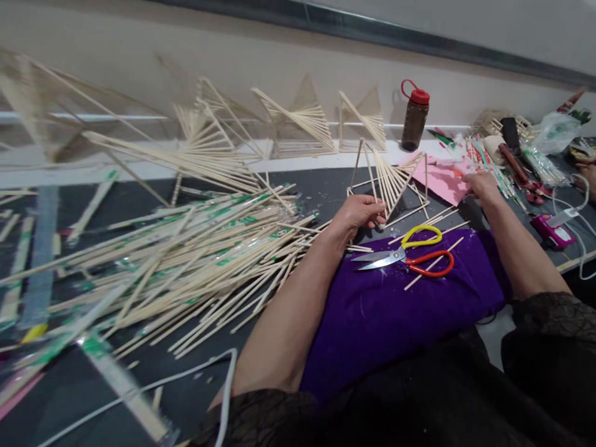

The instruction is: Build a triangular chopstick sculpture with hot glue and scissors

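Note:
My left hand point(361, 212) pinches the lower corner of a small frame of bamboo sticks point(388, 180), whose sticks fan out in a twisted row. The frame stands on the dark table. Off to the right, my right hand point(484, 186) has its fingers closed at a pink glue gun point(459, 166) with an orange part, above a pink sheet point(440, 185). Its grip is partly hidden. Scissors point(400, 254) with one yellow and one red handle lie on a purple cloth point(372, 323) in front of me, beside a few loose sticks point(433, 264).
A big pile of bamboo sticks point(223, 254), some in plastic wrappers, covers the left. Several twisted stick frames point(302, 124) lean along the wall. A red-capped bottle point(416, 118) stands behind. At right are a purple power socket point(552, 231), white cords and another person's hand point(589, 174).

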Available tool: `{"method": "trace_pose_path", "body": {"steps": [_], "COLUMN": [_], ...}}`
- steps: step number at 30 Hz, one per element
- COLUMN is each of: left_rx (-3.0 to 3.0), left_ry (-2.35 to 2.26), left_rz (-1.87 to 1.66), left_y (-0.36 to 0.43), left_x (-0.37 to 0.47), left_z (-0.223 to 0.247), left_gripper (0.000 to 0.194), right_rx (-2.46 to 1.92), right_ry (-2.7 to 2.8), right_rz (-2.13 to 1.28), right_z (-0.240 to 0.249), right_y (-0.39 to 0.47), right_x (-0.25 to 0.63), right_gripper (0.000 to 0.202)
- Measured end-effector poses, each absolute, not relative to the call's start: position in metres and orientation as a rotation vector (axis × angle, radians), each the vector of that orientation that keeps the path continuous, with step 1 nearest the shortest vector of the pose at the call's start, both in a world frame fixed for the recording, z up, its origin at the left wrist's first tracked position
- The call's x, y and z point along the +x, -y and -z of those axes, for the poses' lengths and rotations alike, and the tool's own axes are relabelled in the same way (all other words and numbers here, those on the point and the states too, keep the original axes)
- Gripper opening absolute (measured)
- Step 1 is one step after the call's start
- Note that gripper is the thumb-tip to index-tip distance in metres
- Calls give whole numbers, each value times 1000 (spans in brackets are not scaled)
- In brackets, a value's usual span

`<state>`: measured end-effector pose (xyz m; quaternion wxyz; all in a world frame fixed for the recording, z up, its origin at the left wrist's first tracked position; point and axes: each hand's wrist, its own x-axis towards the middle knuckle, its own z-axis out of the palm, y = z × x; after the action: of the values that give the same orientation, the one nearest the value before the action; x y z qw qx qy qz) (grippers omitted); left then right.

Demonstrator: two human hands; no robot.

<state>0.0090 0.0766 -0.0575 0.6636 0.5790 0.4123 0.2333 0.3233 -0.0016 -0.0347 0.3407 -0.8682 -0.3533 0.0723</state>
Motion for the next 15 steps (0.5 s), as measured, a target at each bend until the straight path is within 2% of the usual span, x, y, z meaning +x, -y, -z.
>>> {"method": "trace_pose_path", "body": {"steps": [2, 5, 9, 15], "left_rx": [1296, 1276, 1258, 1254], "left_ry": [-933, -922, -924, -915], "left_rz": [-534, -528, -520, -516], "left_y": [-77, -77, -78, -78], "left_x": [10, 12, 13, 13], "left_z": [58, 57, 56, 55], "left_gripper": [13, 15, 14, 14], "right_rx": [-2039, -1745, -1442, -1448], "right_ry": [814, 779, 831, 986], "right_rz": [-148, -70, -575, -862], "right_z": [31, 23, 16, 30], "right_y": [14, 42, 82, 107], "right_x": [315, 291, 251, 204], "right_gripper": [16, 27, 23, 21]}}
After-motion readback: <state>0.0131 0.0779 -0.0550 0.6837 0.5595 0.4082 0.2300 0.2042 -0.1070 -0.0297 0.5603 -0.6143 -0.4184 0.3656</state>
